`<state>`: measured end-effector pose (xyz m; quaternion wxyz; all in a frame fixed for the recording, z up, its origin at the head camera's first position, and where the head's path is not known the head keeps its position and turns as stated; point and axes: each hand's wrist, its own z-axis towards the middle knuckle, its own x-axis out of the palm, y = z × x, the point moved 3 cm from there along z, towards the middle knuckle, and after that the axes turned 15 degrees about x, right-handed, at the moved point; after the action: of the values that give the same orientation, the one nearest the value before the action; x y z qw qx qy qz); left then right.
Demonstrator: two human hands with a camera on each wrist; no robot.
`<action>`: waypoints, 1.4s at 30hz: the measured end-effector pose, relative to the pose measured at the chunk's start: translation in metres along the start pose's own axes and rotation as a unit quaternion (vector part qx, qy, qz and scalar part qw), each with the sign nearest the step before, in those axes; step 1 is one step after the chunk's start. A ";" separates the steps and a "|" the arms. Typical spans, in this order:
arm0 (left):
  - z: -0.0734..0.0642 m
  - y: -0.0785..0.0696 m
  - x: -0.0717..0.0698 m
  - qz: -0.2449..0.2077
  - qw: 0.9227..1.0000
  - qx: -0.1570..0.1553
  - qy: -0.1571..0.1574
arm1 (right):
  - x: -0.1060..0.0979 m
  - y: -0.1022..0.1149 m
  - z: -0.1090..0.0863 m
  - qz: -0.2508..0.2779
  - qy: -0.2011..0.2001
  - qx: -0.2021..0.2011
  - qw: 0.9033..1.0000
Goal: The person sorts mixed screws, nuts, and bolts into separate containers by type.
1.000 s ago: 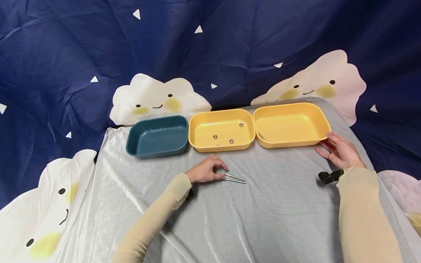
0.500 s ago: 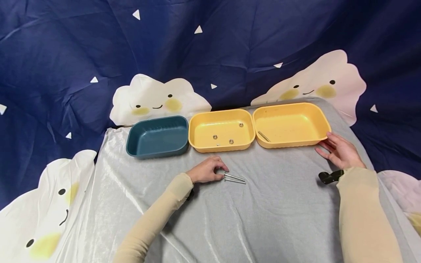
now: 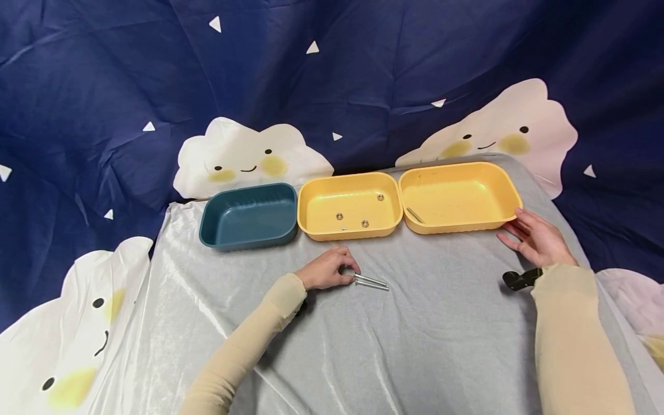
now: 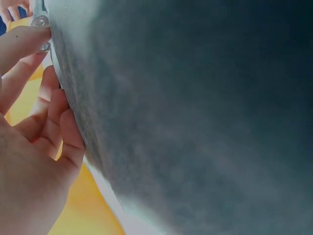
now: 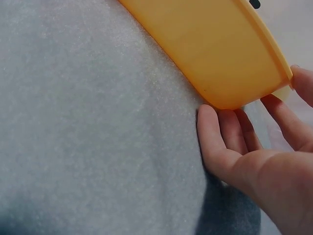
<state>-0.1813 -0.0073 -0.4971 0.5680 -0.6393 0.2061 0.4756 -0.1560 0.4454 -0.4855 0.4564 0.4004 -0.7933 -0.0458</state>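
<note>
Two long metal screws (image 3: 372, 282) lie side by side on the grey cloth (image 3: 441, 323). My left hand (image 3: 328, 270) pinches one screw near its head between thumb and index finger, its other fingers bent against the cloth. In the left wrist view, a cross-slotted screw head (image 4: 40, 21) shows just outside the thumb. My right hand (image 3: 542, 236) touches the near right corner of the larger yellow tray (image 3: 459, 226), fingers relaxed along its outer wall. Inside that tray's left end rests a thin metal rod-like piece (image 3: 415, 215), perhaps more screws.
The smaller yellow tray (image 3: 349, 236), holding three hex nuts (image 3: 365, 223) and a tiny shiny bit, stands in the middle of the row. A dark blue tray (image 3: 249, 241) is at its left. Behind hangs a blue curtain (image 3: 332, 75) with cloud prints.
The metal piece in the larger yellow tray has rolled slightly. My left hand has shifted a little to the right with the screws. The right hand looks still.
</note>
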 end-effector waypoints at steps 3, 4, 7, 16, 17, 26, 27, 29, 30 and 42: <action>0.001 0.000 0.001 0.010 1.000 -0.002 0.005 | 0.000 0.000 0.000 -0.001 0.003 0.000 1.000; 0.001 -0.001 0.001 0.013 1.000 -0.002 0.005 | 0.000 0.000 -0.001 -0.001 0.004 -0.001 1.000; 0.002 -0.001 0.001 0.022 1.000 -0.002 0.006 | 0.000 0.001 -0.001 -0.001 0.007 -0.001 1.000; 0.004 -0.002 -0.001 0.028 0.999 -0.001 0.016 | 0.001 0.002 -0.002 -0.007 -0.005 0.004 1.000; 0.004 -0.002 -0.002 0.027 0.999 0.001 0.017 | 0.001 0.002 -0.002 -0.008 -0.010 0.006 1.000; 0.006 -0.004 -0.007 0.024 0.999 0.015 0.028 | 0.001 0.002 -0.001 0.001 0.002 0.005 1.000; 0.007 -0.004 -0.007 0.023 0.999 0.015 0.029 | 0.001 0.002 -0.001 0.000 0.003 0.004 1.000; 0.007 -0.005 -0.007 0.023 0.999 0.014 0.031 | 0.001 0.002 0.000 -0.002 0.007 0.001 1.000; 0.007 -0.005 -0.007 0.022 0.999 0.014 0.031 | 0.001 0.002 0.000 -0.002 0.012 -0.001 1.000; 0.005 -0.007 -0.009 0.009 1.000 0.007 0.015 | 0.001 0.000 -0.002 -0.005 0.002 0.001 1.000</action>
<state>-0.1819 -0.0032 -0.4857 0.5649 -0.6409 0.2235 0.4692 -0.1546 0.4451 -0.4841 0.4574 0.4050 -0.7903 -0.0470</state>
